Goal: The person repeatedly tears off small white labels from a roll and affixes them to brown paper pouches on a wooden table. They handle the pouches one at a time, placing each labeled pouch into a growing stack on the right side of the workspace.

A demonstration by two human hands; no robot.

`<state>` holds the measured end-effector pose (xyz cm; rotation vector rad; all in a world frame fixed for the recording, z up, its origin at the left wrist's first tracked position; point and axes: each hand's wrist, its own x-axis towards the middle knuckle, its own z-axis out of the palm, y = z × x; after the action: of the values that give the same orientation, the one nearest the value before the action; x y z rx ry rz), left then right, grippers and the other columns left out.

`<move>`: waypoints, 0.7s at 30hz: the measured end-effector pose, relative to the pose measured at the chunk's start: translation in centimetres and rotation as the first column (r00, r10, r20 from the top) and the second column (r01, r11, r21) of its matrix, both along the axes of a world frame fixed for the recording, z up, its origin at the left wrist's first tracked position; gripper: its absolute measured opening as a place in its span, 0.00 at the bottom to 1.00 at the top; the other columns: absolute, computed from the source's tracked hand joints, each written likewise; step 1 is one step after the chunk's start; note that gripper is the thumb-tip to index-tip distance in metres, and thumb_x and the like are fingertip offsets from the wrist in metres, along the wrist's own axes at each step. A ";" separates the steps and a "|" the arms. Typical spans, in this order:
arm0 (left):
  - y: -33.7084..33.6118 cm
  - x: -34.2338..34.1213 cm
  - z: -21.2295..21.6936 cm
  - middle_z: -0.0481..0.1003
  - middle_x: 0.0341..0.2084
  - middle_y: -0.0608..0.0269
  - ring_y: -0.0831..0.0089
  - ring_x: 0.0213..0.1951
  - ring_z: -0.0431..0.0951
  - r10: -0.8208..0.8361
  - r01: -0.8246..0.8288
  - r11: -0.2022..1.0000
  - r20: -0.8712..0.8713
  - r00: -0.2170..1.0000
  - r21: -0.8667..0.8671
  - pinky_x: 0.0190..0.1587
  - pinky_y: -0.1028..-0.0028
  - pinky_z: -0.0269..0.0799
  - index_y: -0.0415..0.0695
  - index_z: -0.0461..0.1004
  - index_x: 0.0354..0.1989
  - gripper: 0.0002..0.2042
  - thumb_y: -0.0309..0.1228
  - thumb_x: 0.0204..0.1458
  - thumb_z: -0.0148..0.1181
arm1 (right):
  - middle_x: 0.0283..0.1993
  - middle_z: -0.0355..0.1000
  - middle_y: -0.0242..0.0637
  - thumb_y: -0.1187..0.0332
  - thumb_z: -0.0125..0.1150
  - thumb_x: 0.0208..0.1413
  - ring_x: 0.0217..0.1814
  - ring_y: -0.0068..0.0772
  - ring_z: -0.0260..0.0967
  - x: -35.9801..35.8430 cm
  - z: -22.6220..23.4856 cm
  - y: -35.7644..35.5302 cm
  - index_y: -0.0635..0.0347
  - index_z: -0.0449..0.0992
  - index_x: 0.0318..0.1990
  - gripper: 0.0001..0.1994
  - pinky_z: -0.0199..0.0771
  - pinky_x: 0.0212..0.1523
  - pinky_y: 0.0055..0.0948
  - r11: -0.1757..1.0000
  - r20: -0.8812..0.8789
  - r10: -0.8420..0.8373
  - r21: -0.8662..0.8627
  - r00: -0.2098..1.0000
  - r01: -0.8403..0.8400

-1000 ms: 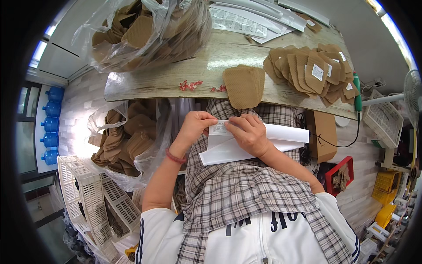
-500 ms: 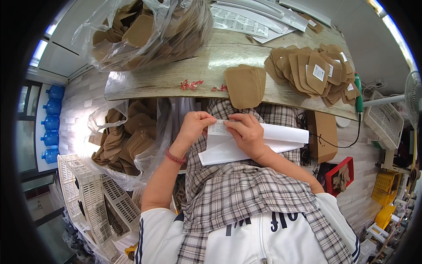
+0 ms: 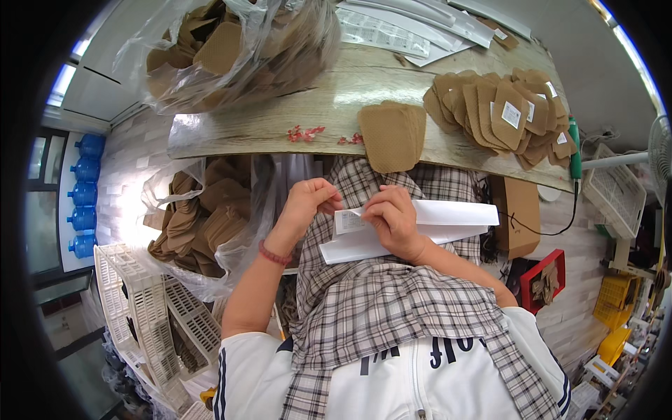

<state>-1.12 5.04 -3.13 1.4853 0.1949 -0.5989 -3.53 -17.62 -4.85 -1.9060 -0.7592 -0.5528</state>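
Note:
A white label sheet (image 3: 455, 213), folded or curled lengthwise, lies over my lap with a printed label (image 3: 350, 222) showing at its left end. My right hand (image 3: 395, 220) is closed on that end, thumb and fingers pinching the sheet beside the label. Just left of the sheet's edge is my left hand (image 3: 311, 203), its thumb and fingertips pressed together. Whatever sits between those fingertips, if anything, is too small to make out. A short stack of brown textured pads (image 3: 392, 136) overhangs the table edge just beyond my hands.
On the wooden table (image 3: 245, 133) are labelled brown pads (image 3: 504, 115), red scraps (image 3: 304, 133), more label sheets (image 3: 392, 35) and a plastic bag of pads (image 3: 231, 56). Another bag of pads (image 3: 210, 217) stands left below, by white crates (image 3: 140, 315). A green-handled tool (image 3: 575, 150) hangs right.
My left hand has drawn slightly left, off the sheet's corner. The fingers of my right hand have curled in, and the label shows more fully.

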 end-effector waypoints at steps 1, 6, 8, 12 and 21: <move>-0.3 -0.2 0.6 0.83 0.29 0.61 0.77 0.33 0.81 -0.022 0.022 1.000 0.059 0.998 0.007 0.40 0.77 0.76 0.37 0.82 0.37 0.13 0.33 0.64 0.55 | 0.38 0.74 0.33 0.77 0.69 0.46 0.42 0.41 0.70 0.2 -0.2 0.0 0.57 0.76 0.32 0.07 0.70 0.48 0.39 1.000 -0.027 -0.017 0.009 0.999 0.017; -1.5 0.8 2.3 0.79 0.24 0.70 0.84 0.29 0.72 -0.328 0.270 0.898 0.119 0.937 0.347 0.33 0.78 0.69 0.35 0.82 0.35 0.11 0.32 0.60 0.60 | 0.39 0.74 0.34 0.77 0.69 0.44 0.43 0.42 0.71 0.4 0.0 -0.1 0.57 0.76 0.32 0.08 0.71 0.49 0.39 1.000 -0.013 0.005 -0.014 1.000 -0.005; -2.0 1.9 3.5 0.77 0.23 0.72 0.84 0.27 0.71 -0.447 0.405 0.820 0.011 0.894 0.405 0.30 0.76 0.67 0.34 0.82 0.33 0.11 0.32 0.58 0.61 | 0.39 0.74 0.35 0.77 0.70 0.44 0.44 0.43 0.71 0.4 -0.2 -0.2 0.57 0.76 0.32 0.09 0.71 0.48 0.39 1.000 0.000 0.009 -0.023 1.000 -0.009; -3.1 3.3 4.3 0.75 0.19 0.67 0.82 0.24 0.70 -0.597 0.505 0.692 0.015 0.802 0.516 0.28 0.74 0.66 0.35 0.81 0.32 0.09 0.31 0.53 0.63 | 0.39 0.74 0.35 0.77 0.70 0.42 0.43 0.43 0.71 0.6 -0.2 -0.1 0.58 0.76 0.31 0.09 0.72 0.47 0.40 1.000 0.025 0.003 -0.022 1.000 -0.003; -4.4 3.2 1.3 0.79 0.26 0.50 0.51 0.33 0.81 -0.691 0.283 0.518 0.200 0.695 0.807 0.37 0.57 0.74 0.41 0.80 0.29 0.09 0.33 0.51 0.59 | 0.40 0.73 0.35 0.78 0.65 0.36 0.44 0.41 0.71 -0.6 1.2 -0.9 0.60 0.77 0.32 0.10 0.75 0.51 0.41 0.976 0.152 0.166 -0.167 0.974 -0.140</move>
<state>2.08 0.64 -1.88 2.4962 -0.5297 -0.5943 -4.10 -18.52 -3.69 -1.9392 -1.0756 -0.5731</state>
